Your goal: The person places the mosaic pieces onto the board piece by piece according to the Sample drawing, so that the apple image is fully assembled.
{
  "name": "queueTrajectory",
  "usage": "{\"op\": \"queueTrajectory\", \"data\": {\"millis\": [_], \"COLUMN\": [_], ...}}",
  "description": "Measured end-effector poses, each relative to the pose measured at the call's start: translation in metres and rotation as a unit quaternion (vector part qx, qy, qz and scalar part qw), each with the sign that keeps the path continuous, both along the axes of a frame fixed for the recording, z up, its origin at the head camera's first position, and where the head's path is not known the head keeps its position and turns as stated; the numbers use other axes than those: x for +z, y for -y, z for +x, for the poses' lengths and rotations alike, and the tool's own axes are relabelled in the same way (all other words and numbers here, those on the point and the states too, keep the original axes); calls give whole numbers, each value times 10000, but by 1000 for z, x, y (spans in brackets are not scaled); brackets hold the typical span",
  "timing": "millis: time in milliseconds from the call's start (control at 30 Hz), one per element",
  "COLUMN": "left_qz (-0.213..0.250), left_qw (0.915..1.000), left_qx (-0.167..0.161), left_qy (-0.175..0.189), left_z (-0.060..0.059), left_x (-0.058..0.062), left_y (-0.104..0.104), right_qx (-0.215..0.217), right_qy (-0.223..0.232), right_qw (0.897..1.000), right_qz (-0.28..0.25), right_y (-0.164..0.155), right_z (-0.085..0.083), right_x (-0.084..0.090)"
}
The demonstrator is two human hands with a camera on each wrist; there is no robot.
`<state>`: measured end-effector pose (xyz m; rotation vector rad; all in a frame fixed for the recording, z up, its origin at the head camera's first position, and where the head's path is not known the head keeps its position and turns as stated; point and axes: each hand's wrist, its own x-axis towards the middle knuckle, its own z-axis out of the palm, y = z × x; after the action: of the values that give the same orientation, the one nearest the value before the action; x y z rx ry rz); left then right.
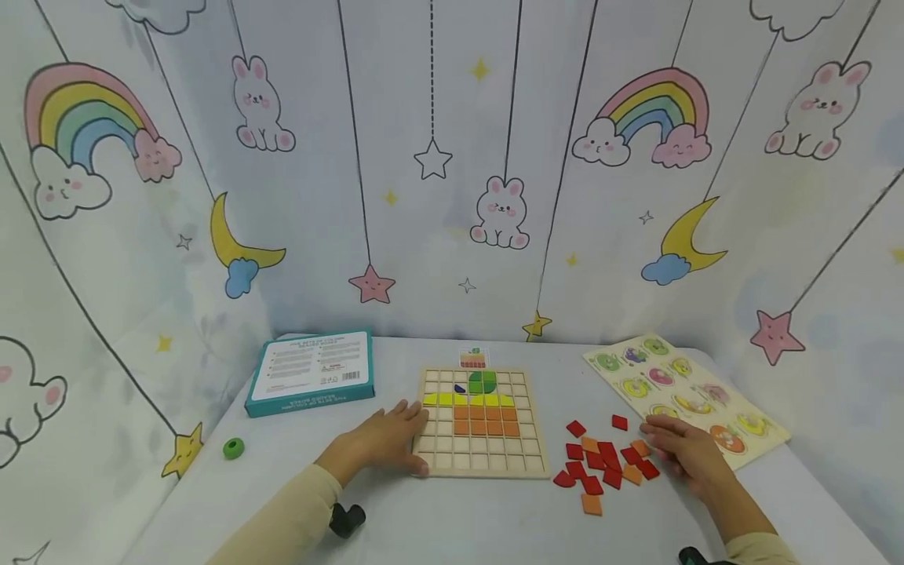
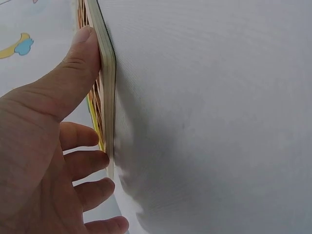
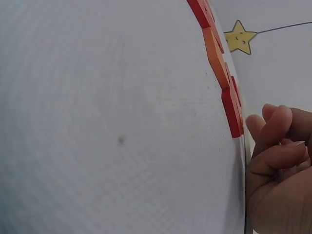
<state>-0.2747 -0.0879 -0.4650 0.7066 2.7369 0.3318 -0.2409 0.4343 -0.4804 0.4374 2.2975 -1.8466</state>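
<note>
A square wooden grid board [image 1: 480,464] lies mid-table, with orange tiles [image 1: 487,421], a yellow row [image 1: 469,399], green pieces [image 1: 482,382] and a small blue piece [image 1: 460,388] in its cells. My left hand [image 1: 387,438] rests at the board's left edge, thumb at the near corner and fingers spread along the side. Right of the board, loose red tiles [image 1: 609,457] and orange tiles [image 1: 592,504] are scattered. Beside them hovers my right hand [image 1: 683,451], fingers loosely bent; in the right wrist view its fingers [image 3: 275,129] show nothing between them.
A small picture card [image 1: 474,358] lies behind the board. At the back left is a teal-edged box [image 1: 311,370], with a green bead [image 1: 233,448] nearer the front. A fruit-picture board [image 1: 681,384] lies at the right, partly behind my right hand.
</note>
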Motion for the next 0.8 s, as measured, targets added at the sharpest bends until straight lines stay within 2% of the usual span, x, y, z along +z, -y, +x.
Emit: {"op": "queueTrajectory", "data": {"millis": [67,167,300,567,800], "left_qz": [1,-4,-39,-74,-185], "left_qw": [10000,10000,10000,10000,9998], "left_qx": [-10,-4,-10,24,29], "left_qy": [-20,-53,-80,23,-95], "left_z": [2,3,3,3,3], "left_x": [0,1,-1,-4,-3], "left_y": [0,-1,0,-1,-1], "right_qx": [197,499,754,864,1212], "right_qy": [-38,-173,-285,-200,-154], "right_qw": [9982,9901,9790,9711,9716], "right_qz": [570,1299,1871,2218,2025], "right_y": [4,6,4,1,1], "right_z": [0,0,-2,-6,-1], "right_x": [-2,-2,-2,-6,-1]}}
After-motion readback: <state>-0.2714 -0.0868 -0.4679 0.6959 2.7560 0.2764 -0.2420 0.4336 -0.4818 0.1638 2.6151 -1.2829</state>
